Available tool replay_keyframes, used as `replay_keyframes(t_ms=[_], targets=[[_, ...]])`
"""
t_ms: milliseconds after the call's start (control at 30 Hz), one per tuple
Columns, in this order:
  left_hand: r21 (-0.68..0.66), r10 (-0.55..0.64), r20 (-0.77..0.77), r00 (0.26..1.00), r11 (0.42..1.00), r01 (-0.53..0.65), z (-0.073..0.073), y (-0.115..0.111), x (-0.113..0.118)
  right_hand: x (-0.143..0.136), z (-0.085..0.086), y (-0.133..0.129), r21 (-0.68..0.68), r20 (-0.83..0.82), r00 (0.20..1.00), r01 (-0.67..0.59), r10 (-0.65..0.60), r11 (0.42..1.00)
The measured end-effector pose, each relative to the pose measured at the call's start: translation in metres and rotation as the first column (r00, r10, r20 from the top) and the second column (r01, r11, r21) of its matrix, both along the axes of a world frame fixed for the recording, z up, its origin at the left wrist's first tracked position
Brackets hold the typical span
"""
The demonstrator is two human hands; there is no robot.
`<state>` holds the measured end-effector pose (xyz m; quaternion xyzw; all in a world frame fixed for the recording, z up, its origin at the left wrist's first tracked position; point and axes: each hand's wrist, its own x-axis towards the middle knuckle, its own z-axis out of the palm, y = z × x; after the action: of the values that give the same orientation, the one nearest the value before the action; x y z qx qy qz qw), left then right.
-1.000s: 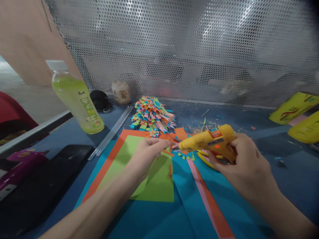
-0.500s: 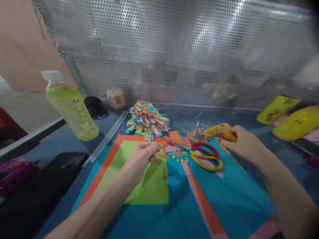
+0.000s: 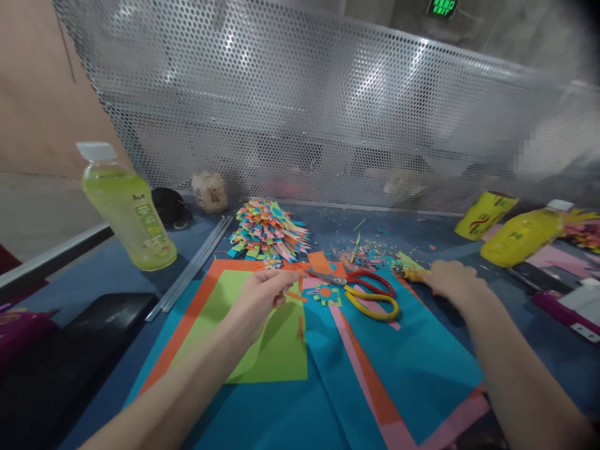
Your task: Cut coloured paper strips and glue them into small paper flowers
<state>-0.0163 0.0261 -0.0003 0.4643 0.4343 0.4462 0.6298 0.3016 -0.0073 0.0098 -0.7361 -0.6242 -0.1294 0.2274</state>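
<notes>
Your right hand (image 3: 452, 281), clasped round the glue gun (image 3: 417, 275), has swung right of centre, clear of the scissors (image 3: 375, 306); your left hand (image 3: 267, 294) pinches together, contents unclear.

A blue worktop (image 3: 417, 230) runs back to an upright perforated metal screen (image 3: 300, 106), whose surface catches bright, scattered reflections. At the far left stand a pinkish-tan wall (image 3: 32, 81) and a grey floor (image 3: 42, 206); above the screen, a green exit sign (image 3: 442, 7) glows against a dim, grey background.
</notes>
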Motion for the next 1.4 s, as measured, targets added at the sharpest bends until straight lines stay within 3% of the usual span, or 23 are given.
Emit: replay_keyframes(t_ms=[67, 133, 200, 267, 467, 667, 833, 900, 967, 1133, 1267, 1300, 1333, 1400], targets=[[0.004, 0.002, 0.000, 1.000, 1.000, -0.002, 0.000, 0.000, 0.000, -0.036, 0.004, -0.002, -0.041, 0.101, 0.994, -0.023, 0.027, 0.999], [0.008, 0.005, -0.001, 1.000, 1.000, -0.005, 0.000, 0.000, -0.001, -0.077, 0.003, -0.008, -0.102, 0.188, 0.968, -0.150, 0.167, 0.983], [0.011, 0.012, -0.004, 1.000, 1.000, -0.012, 0.001, 0.000, -0.002, -0.113, -0.002, -0.013, -0.192, 0.238, 0.900, -0.325, 0.365, 0.926], [0.014, 0.022, -0.004, 1.000, 1.000, -0.022, 0.001, 0.000, -0.002, -0.137, -0.012, -0.014, -0.258, 0.257, 0.835, -0.425, 0.486, 0.867], [0.036, 0.036, 0.003, 0.999, 0.999, -0.036, 0.003, -0.001, -0.003, -0.142, -0.034, -0.003, -0.256, 0.298, 0.775, -0.498, 0.558, 0.828], [0.029, 0.029, -0.008, 1.000, 0.999, -0.028, 0.000, -0.001, -0.004, -0.138, -0.034, -0.003, -0.193, 0.261, 0.775, -0.542, 0.575, 0.818], [0.023, 0.056, 0.012, 0.998, 0.998, -0.056, 0.001, -0.002, -0.004, -0.135, -0.028, -0.007, -0.096, 0.075, 0.827, -0.550, 0.557, 0.830], [0.016, 0.078, 0.013, 0.997, 0.997, -0.078, 0.002, -0.003, -0.003, -0.133, -0.026, -0.009, -0.033, -0.083, 0.848, -0.528, 0.524, 0.849], [0.008, 0.099, 0.009, 0.995, 0.995, -0.100, 0.003, -0.004, -0.002, -0.131, -0.024, -0.010, 0.018, -0.315, 0.816, -0.505, 0.484, 0.863], [0.004, 0.137, 0.020, 0.990, 0.991, -0.137, 0.002, -0.001, -0.002, -0.132, -0.019, -0.011, 0.017, -0.720, 0.572, -0.551, 0.393, 0.834], [-0.020, 0.175, 0.143, 0.974, 0.985, -0.174, 0.005, 0.001, -0.004, -0.135, -0.016, -0.013, 0.006, -0.976, 0.172, -0.596, 0.135, 0.803], [-0.026, 0.162, 0.184, 0.969, 0.987, -0.160, 0.007, 0.000, -0.004, -0.136, -0.016, -0.014, 0.002, -0.985, 0.136, -0.592, 0.102, 0.806], [-0.024, 0.141, 0.219, 0.965, 0.990, -0.139, 0.009, -0.001, -0.003, -0.135, -0.016, -0.014, -0.004, -0.979, 0.168, -0.578, 0.114, 0.816], [0.015, 0.079, 0.261, 0.962, 0.996, -0.086, 0.011, -0.005, -0.003, -0.134, -0.017, -0.015, 0.021, -0.908, 0.350, -0.511, 0.231, 0.859]])
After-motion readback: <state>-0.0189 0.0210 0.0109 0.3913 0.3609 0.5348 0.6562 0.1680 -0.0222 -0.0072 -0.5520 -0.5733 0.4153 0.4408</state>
